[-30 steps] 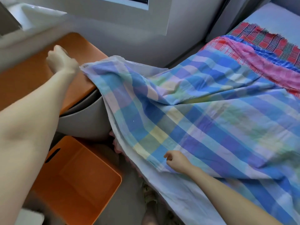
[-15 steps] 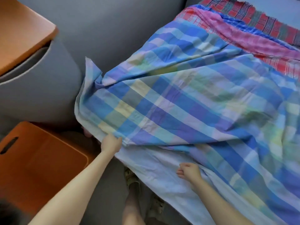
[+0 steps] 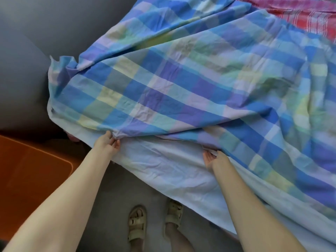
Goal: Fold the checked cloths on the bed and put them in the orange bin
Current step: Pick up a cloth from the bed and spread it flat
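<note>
Cloth: the blue checked cloth (image 3: 181, 88) lies spread over the white sheet (image 3: 163, 170), and the orange bin (image 3: 27, 170) stands low at my left.
Left hand: my left hand (image 3: 107, 146) pinches the near hem, with the fingers together.
Right hand: my right hand (image 3: 215, 160) is palm up at the hem, its fingertips hidden under it (gripping or not, I cannot tell).
Handling: I judge it light, soft and limp, so it is better taken by the corners.

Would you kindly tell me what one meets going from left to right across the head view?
Orange bin → left hand → left sandal → right sandal → right hand → red checked cloth. The blue checked cloth spans most of the width, so it is left out.
</note>
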